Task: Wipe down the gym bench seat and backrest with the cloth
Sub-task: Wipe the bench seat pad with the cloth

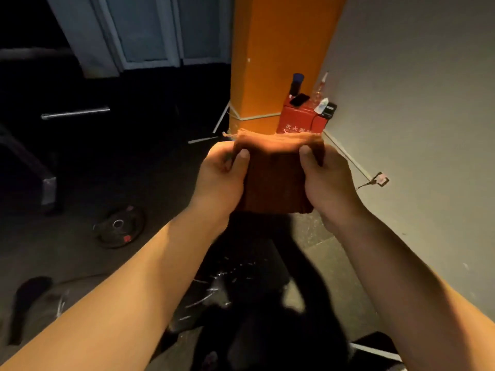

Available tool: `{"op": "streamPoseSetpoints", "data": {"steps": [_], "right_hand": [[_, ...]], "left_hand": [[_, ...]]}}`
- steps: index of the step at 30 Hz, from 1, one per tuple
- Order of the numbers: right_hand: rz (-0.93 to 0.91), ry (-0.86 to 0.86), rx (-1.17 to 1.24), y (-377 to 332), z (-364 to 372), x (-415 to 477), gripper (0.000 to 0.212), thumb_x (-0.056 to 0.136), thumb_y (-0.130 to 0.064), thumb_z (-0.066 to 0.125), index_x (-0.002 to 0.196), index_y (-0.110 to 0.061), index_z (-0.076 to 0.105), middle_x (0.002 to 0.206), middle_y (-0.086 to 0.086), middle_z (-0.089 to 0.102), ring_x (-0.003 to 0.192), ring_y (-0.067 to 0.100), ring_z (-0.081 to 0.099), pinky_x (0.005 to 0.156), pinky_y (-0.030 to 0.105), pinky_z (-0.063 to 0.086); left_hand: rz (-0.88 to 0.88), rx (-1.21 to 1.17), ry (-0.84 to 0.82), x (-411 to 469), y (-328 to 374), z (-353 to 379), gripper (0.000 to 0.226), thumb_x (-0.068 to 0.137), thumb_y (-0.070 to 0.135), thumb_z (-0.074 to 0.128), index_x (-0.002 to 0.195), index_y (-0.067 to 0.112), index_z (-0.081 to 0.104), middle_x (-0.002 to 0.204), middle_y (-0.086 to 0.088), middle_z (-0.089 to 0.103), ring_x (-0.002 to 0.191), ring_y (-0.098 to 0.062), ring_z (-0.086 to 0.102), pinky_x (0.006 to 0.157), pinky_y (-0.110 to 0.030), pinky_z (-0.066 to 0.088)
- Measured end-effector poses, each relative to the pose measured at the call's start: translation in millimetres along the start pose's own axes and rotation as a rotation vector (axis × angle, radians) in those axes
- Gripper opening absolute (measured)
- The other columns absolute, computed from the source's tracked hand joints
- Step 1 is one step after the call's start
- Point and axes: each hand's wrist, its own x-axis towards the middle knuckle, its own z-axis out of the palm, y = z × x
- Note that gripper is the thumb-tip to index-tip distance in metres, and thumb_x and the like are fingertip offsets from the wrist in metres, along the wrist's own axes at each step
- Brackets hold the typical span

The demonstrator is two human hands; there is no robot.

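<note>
Left hand (pixel 222 172), right hand (pixel 325 180) grip cloth (pixel 276 180); red box (pixel 298 121) lettering unreadable

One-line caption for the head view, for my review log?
Folded brown cloth held up before an orange pillar, its upper corners pinched by the left hand and right hand.

An orange pillar (pixel 278 62) stands beyond the left grip (pixel 222 175). A grey wall (pixel 415 103) runs right of the right grip (pixel 324 180). Dark floor (pixel 80 188) with a weight plate (pixel 119 227) lies left of both.
</note>
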Motion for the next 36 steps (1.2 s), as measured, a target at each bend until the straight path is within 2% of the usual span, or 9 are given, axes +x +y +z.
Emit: {"op": "streamPoseSetpoints", "data": {"steps": [2, 5, 11, 15, 18, 22, 26, 31, 36], "right_hand": [[0.024, -0.029, 0.019, 8.9, 40.0, -0.2, 0.009, 0.106, -0.029, 0.048, 0.110, -0.026, 0.055, 0.098, -0.010, 0.059, 0.089, 0.006, 0.057, 0.074, 0.016, 0.044], [-0.070, -0.044, -0.026, 17.1, 92.8, -6.2, 0.018, 0.106, -0.020, 0.047, 0.119, -0.012, 0.056, 0.095, -0.011, 0.054, 0.082, -0.003, 0.050, 0.067, 0.009, 0.035], [-0.003, -0.247, -0.017, 41.9, 161.8, -15.1, 0.027, 0.107, -0.037, 0.041, 0.104, -0.015, 0.056, 0.083, -0.008, 0.058, 0.073, -0.001, 0.055, 0.063, 0.024, 0.041], [0.201, -0.452, 0.026, 70.2, 193.7, -26.5, 0.023, 0.106, -0.036, 0.043, 0.104, -0.019, 0.058, 0.092, -0.005, 0.059, 0.086, 0.013, 0.059, 0.075, 0.029, 0.043], [0.263, -0.562, 0.038, 93.4, 208.9, -39.5, 0.017, 0.104, -0.030, 0.044, 0.105, -0.020, 0.058, 0.100, -0.002, 0.061, 0.089, 0.011, 0.059, 0.071, 0.026, 0.042], [0.176, -0.577, -0.055, 125.5, 221.0, -57.2, 0.020, 0.106, -0.029, 0.041, 0.118, -0.019, 0.054, 0.093, -0.009, 0.053, 0.080, 0.004, 0.050, 0.070, 0.025, 0.038], [0.160, -0.625, -0.227, 171.1, 233.5, -80.6, 0.029, 0.107, -0.041, 0.037, 0.115, -0.017, 0.052, 0.092, -0.005, 0.056, 0.073, 0.006, 0.052, 0.059, 0.026, 0.038], [0.175, -0.728, -0.345, 236.2, 264.5, -114.1, 0.034, 0.107, -0.044, 0.034, 0.110, -0.017, 0.055, 0.090, -0.004, 0.060, 0.077, 0.009, 0.059, 0.057, 0.020, 0.036], [0.313, -0.813, -0.202, 292.2, 322.5, -142.4, 0.032, 0.100, -0.047, 0.053, 0.116, -0.020, 0.047, 0.095, -0.016, 0.052, 0.083, -0.001, 0.053, 0.060, 0.012, 0.033]], "left_hand": [[0.072, 0.116, 0.073, 8.9, -21.4, -24.8, 0.008, 0.103, 0.033, 0.053, 0.109, 0.033, 0.057, 0.102, 0.006, 0.066, 0.093, -0.004, 0.065, 0.082, -0.034, 0.059], [0.122, 0.222, 0.206, 13.2, -49.5, -57.0, 0.004, 0.105, 0.029, 0.049, 0.107, 0.026, 0.052, 0.088, 0.010, 0.058, 0.073, 0.010, 0.056, 0.062, -0.010, 0.045], [0.053, 0.277, 0.453, 5.5, -91.0, -105.8, 0.010, 0.105, 0.031, 0.047, 0.109, 0.023, 0.051, 0.085, 0.013, 0.057, 0.071, 0.010, 0.055, 0.062, -0.011, 0.044], [-0.024, 0.288, 0.547, -10.0, -125.0, -118.7, 0.009, 0.106, 0.024, 0.046, 0.106, 0.016, 0.049, 0.084, 0.013, 0.052, 0.069, 0.012, 0.050, 0.064, -0.012, 0.039], [-0.147, 0.260, 0.620, -20.1, -157.3, -122.9, 0.009, 0.100, 0.017, 0.053, 0.098, 0.025, 0.049, 0.084, 0.010, 0.054, 0.072, 0.005, 0.052, 0.062, -0.008, 0.038], [-0.275, 0.142, 0.688, -33.0, -209.6, -122.3, 0.016, 0.094, 0.014, 0.059, 0.094, 0.028, 0.052, 0.089, 0.002, 0.061, 0.082, -0.014, 0.058, 0.079, -0.032, 0.049], [-0.305, 0.313, 0.692, -50.4, -259.1, -116.9, 0.010, 0.102, 0.023, 0.054, 0.101, 0.018, 0.044, 0.075, 0.009, 0.050, 0.063, 0.002, 0.049, 0.062, -0.010, 0.038], [-0.474, 0.380, 0.680, -67.1, -332.0, -118.7, 0.025, 0.105, 0.033, 0.046, 0.092, 0.013, 0.043, 0.079, 0.003, 0.052, 0.068, -0.003, 0.047, 0.060, -0.023, 0.031], [-0.542, 0.184, 0.672, -61.9, -402.4, -138.5, 0.023, 0.090, 0.007, 0.066, 0.092, 0.017, 0.045, 0.086, 0.004, 0.054, 0.073, -0.006, 0.053, 0.056, -0.003, 0.039]]}}
